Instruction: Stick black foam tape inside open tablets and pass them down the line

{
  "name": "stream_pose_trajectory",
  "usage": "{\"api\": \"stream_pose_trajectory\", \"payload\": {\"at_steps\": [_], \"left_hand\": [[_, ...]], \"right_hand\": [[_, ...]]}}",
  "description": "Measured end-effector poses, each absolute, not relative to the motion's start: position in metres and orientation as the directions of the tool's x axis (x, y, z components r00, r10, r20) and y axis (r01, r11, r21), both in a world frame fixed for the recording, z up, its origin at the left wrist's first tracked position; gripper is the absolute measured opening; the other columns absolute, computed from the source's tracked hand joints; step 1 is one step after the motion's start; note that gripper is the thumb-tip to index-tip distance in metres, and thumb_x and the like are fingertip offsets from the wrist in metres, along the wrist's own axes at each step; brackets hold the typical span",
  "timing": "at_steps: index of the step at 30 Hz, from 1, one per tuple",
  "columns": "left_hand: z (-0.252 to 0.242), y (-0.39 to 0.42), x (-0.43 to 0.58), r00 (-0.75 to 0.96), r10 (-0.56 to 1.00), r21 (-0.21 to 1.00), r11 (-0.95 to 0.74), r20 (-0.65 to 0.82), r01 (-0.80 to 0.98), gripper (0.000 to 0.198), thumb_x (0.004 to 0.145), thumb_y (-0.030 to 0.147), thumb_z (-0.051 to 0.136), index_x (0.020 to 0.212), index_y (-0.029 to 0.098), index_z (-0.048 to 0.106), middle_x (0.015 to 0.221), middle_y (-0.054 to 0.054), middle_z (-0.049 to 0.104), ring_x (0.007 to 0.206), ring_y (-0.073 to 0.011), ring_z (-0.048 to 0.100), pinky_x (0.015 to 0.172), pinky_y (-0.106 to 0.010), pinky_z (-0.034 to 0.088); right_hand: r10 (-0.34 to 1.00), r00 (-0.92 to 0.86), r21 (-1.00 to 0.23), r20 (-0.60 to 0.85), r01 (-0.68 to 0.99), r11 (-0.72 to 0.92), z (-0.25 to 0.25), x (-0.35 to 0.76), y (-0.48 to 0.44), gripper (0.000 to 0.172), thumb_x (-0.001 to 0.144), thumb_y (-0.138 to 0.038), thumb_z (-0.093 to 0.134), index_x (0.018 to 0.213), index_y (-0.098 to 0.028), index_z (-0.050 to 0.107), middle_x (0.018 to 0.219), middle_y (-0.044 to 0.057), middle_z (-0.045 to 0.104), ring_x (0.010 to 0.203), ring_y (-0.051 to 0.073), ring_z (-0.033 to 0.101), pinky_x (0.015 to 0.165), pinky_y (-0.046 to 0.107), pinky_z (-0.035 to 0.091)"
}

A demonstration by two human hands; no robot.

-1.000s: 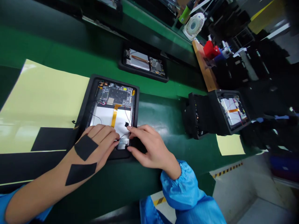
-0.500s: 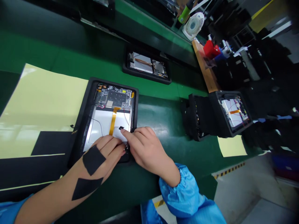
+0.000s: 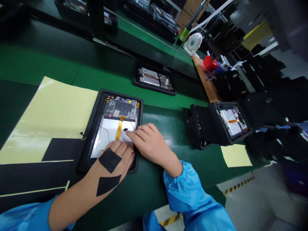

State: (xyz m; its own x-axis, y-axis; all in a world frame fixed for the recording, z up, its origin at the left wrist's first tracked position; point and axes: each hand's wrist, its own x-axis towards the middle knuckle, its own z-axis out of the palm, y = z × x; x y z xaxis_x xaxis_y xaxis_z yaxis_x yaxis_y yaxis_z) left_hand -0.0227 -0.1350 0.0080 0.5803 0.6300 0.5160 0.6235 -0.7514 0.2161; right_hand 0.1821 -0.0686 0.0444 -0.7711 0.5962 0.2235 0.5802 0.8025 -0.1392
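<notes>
An opened tablet [image 3: 121,128] lies in a black foam frame [image 3: 88,149], showing its circuit board [image 3: 122,107], white battery area and an orange tape strip [image 3: 119,128]. My left hand [image 3: 115,160] rests over the tablet's lower end with fingers bent and pressed together; their tips are hidden. Two black tape patches [image 3: 110,159] stick to the back of that hand and wrist. Over the battery's right side, my right hand [image 3: 150,141] is closed, with a small black piece of tape [image 3: 125,129] at its fingertip. A thin black wire [image 3: 104,129] crosses the battery.
Yellow backing sheet [image 3: 64,106] and black adhesive sheets [image 3: 61,149] lie to the left. Another opened tablet [image 3: 154,78] sits farther back. At right, stacked foam frames [image 3: 201,128] hold a further tablet [image 3: 232,121]. A white fan [image 3: 193,43] stands at the back.
The camera view has shifted, so the bench appears slightly lower. My left hand has turned a little, its fingers now more tucked under. The right hand stays over the battery with the black piece.
</notes>
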Motion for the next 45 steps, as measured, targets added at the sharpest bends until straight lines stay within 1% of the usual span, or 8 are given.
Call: {"api": "stream_pose_trajectory", "payload": {"at_steps": [3,8,11,14,17,21,28,45], "left_hand": [[0.005,-0.128,-0.027,0.609,0.589,0.210,-0.788,0.531,0.579,0.036,0.098,-0.002,0.040,0.113,0.012,0.070,0.115,-0.013,0.070,0.117,-0.0297,0.062,0.109,-0.048,0.048],[-0.010,-0.116,-0.029,0.532,0.734,0.543,-0.675,0.423,0.499,0.024,0.105,0.015,0.049,0.104,0.021,0.072,0.095,-0.003,0.067,0.091,-0.0184,0.062,0.082,-0.031,0.053],[-0.019,-0.121,-0.033,0.497,0.688,0.489,-0.725,0.528,0.484,0.025,0.104,0.012,0.049,0.110,0.021,0.071,0.098,-0.004,0.069,0.090,-0.0185,0.063,0.079,-0.030,0.052],[-0.017,-0.130,-0.041,0.530,0.676,0.491,-0.737,0.513,0.465,0.033,0.101,0.007,0.049,0.127,0.020,0.066,0.114,-0.007,0.071,0.107,-0.0222,0.065,0.095,-0.035,0.053],[-0.009,-0.135,-0.051,0.525,0.726,0.611,-0.674,0.445,0.414,0.038,0.102,0.006,0.047,0.135,0.020,0.061,0.125,-0.008,0.071,0.117,-0.0235,0.065,0.105,-0.041,0.050],[-0.003,-0.135,-0.059,0.519,0.775,0.706,-0.591,0.362,0.390,0.028,0.105,0.012,0.047,0.123,0.025,0.064,0.120,-0.004,0.073,0.114,-0.0209,0.065,0.104,-0.040,0.047],[-0.004,-0.133,-0.057,0.517,0.765,0.717,-0.600,0.384,0.354,0.026,0.105,0.013,0.050,0.123,0.023,0.065,0.124,-0.002,0.073,0.117,-0.0193,0.064,0.107,-0.037,0.043],[-0.002,-0.131,-0.051,0.517,0.714,0.630,-0.683,0.472,0.369,0.022,0.103,0.009,0.053,0.119,0.016,0.066,0.118,-0.007,0.074,0.112,-0.0219,0.065,0.106,-0.041,0.045]], "right_hand": [[0.658,-0.720,-0.215,0.218,0.623,0.752,0.041,0.184,-0.064,0.033,0.109,-0.017,0.043,0.134,-0.015,0.064,0.095,0.011,0.071,0.096,0.027,0.058,0.082,0.043,0.048],[0.890,-0.372,-0.626,0.264,0.636,0.452,0.045,0.186,-0.096,0.044,0.103,-0.019,0.055,0.146,-0.023,0.052,0.114,0.009,0.070,0.101,0.023,0.062,0.089,0.040,0.054],[0.977,-0.087,-0.886,0.195,0.412,0.214,0.052,0.182,-0.131,0.045,0.102,-0.020,0.061,0.145,-0.028,0.054,0.113,0.006,0.069,0.095,0.018,0.066,0.084,0.033,0.057],[0.998,0.044,-0.994,0.043,0.101,0.039,0.054,0.172,-0.159,0.035,0.102,-0.023,0.063,0.137,-0.029,0.061,0.104,0.004,0.072,0.086,0.014,0.068,0.076,0.026,0.058],[0.987,-0.004,-0.974,-0.161,-0.163,-0.160,0.050,0.159,-0.173,0.028,0.101,-0.029,0.068,0.129,-0.027,0.069,0.086,0.001,0.070,0.064,0.010,0.062,0.058,0.021,0.053],[0.913,-0.077,-0.808,-0.400,-0.440,-0.391,0.044,0.145,-0.178,0.028,0.099,-0.036,0.069,0.123,-0.022,0.072,0.060,-0.007,0.055,0.041,0.005,0.037,0.039,0.016,0.035],[0.836,-0.040,-0.601,-0.548,-0.676,-0.426,0.041,0.128,-0.192,0.035,0.099,-0.037,0.069,0.129,-0.020,0.070,0.051,-0.010,0.049,0.036,0.003,0.024,0.034,0.012,0.028],[0.893,-0.094,-0.563,-0.439,-0.746,-0.355,0.046,0.116,-0.206,0.043,0.105,-0.037,0.061,0.146,-0.025,0.061,0.050,-0.009,0.052,0.035,0.004,0.027,0.037,0.011,0.032]]}}
